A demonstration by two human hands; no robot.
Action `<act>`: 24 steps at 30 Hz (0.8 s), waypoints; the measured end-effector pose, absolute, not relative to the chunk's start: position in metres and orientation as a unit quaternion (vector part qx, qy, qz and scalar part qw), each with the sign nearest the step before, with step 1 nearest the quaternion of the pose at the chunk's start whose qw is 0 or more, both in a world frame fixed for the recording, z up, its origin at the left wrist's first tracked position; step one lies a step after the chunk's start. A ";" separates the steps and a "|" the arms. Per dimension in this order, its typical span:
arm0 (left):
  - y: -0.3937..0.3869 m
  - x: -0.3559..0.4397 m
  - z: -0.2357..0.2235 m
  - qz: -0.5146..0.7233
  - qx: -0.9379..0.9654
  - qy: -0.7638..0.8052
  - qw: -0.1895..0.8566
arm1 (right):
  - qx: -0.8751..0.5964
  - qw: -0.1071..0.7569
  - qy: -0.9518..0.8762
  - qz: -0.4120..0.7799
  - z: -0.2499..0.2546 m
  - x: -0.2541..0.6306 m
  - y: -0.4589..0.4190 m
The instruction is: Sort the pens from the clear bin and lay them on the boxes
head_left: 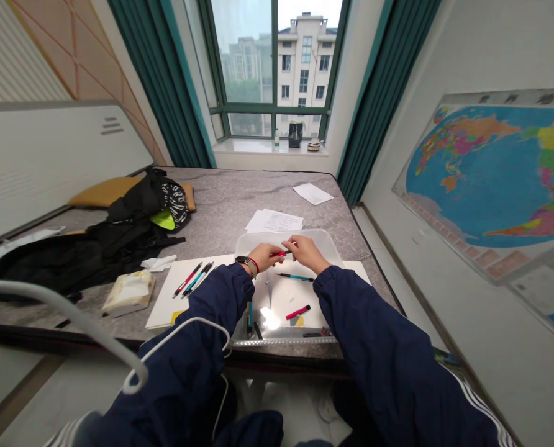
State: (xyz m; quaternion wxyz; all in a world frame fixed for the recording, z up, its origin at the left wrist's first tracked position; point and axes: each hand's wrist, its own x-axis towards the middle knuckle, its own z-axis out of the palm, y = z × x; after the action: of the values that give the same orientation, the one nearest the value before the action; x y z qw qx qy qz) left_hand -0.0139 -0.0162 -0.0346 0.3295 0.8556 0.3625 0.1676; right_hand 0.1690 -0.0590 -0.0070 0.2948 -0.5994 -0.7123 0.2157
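Over the far part of a clear plastic bin [335, 248], my left hand [264, 256] and my right hand [304, 249] meet at a red pen [281, 253] with a black end. My left fingers grip its red body, while my right fingers pinch the dark end. Inside the bin lie a blue pen part [294, 277], a red pen part [298, 312] and several dark pieces [257, 330] along the near side. Left of the bin, several pens [197, 279] in red, blue and black rest on a white board [165, 304].
Printed papers [274, 221] lie beyond the bin, with another sheet [313, 194] farther back. A tissue pack [130, 292] and black bags [113, 242] are on the left. A white cable [184, 323] crosses over my left sleeve. The table's right edge [374, 261] runs near my right arm.
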 end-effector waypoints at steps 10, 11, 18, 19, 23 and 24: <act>-0.009 -0.017 -0.042 0.180 0.838 0.405 0.318 | -0.560 0.381 -0.656 0.333 -0.014 0.192 -0.053; -0.009 -0.017 -0.042 0.181 0.837 0.406 0.318 | -0.559 0.379 -0.657 0.336 -0.015 0.192 -0.051; -0.011 -0.015 -0.038 0.168 0.839 0.411 0.315 | -0.621 0.341 -0.631 0.317 -0.019 0.192 -0.048; -0.010 -0.015 -0.038 0.164 0.839 0.414 0.312 | -0.625 0.336 -0.622 0.331 -0.018 0.192 -0.049; -0.008 -0.016 -0.040 0.168 0.840 0.421 0.297 | -0.588 0.370 -0.597 0.402 -0.016 0.191 -0.053; -0.008 -0.016 -0.040 0.170 0.841 0.420 0.296 | -0.579 0.374 -0.598 0.410 -0.016 0.192 -0.053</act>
State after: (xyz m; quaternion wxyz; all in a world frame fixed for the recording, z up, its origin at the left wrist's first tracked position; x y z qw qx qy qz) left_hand -0.0164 -0.0080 -0.0405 0.2960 0.8409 0.4199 0.1701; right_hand 0.1917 -0.0530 -0.0156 0.3736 -0.5792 -0.5975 0.4097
